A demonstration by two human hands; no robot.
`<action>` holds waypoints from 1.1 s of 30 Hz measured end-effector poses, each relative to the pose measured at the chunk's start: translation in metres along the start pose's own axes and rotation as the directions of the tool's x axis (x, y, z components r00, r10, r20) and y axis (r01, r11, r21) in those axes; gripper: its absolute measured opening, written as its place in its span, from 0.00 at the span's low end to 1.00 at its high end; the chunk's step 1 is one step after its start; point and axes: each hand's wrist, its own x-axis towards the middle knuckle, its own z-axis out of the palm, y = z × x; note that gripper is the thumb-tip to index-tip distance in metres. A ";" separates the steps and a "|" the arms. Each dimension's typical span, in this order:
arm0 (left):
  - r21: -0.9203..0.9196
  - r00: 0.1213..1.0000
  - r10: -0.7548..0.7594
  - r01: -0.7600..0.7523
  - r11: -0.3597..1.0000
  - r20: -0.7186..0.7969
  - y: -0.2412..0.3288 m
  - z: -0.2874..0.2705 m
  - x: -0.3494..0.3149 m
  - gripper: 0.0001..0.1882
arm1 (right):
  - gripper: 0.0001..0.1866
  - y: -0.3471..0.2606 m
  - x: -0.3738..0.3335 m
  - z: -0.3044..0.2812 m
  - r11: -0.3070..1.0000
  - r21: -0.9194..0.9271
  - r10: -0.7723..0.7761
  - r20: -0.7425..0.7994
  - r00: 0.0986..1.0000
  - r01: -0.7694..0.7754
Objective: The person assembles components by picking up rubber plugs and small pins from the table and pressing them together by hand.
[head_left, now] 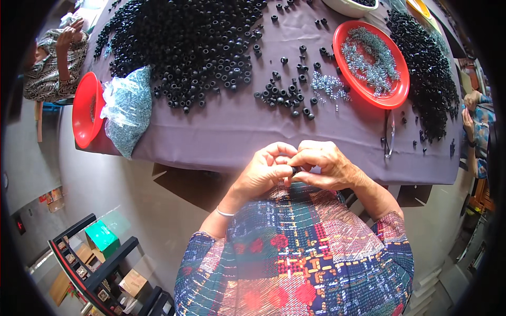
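Note:
Close to my body at the table's near edge, my left hand (268, 167) and my right hand (326, 164) meet, fingertips pinched together. Between them is a small black round part (295, 170), mostly covered by the fingers. Both hands are closed on it; whether a second piece is in the pinch is hidden. Beyond them on the table lies a loose cluster of black ring-like parts (287, 96), with a little heap of silvery metal pieces (328, 84) beside it.
A large pile of black parts (179, 47) covers the far left of the purple-grey tablecloth (211, 142). A red plate (341, 29) holds silvery pieces. Smaller black parts (429, 79) heap at right. A filled plastic bag (129, 108) and red bowl (81, 118) stand left. Other people sit at both sides.

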 end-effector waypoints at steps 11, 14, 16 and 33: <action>0.048 0.995 0.023 -0.019 0.999 -0.099 0.007 -0.001 0.000 0.18 | 0.14 0.008 -0.003 0.014 0.995 0.060 0.082 -0.108 0.991 -0.076; 0.526 0.876 0.407 -0.227 0.820 -0.258 0.020 -0.004 -0.002 0.10 | 0.13 0.019 -0.007 0.008 0.979 -0.149 0.069 -0.408 0.910 -0.141; 0.824 0.712 0.670 -0.239 0.514 -0.211 0.030 -0.012 -0.001 0.06 | 0.11 0.038 -0.013 -0.001 0.902 -0.365 -0.020 -0.570 0.822 -0.231; 0.683 0.788 0.587 -0.325 0.654 -0.187 0.019 0.016 0.016 0.08 | 0.15 0.037 0.013 0.010 0.783 -0.601 -0.268 -0.557 0.787 -0.159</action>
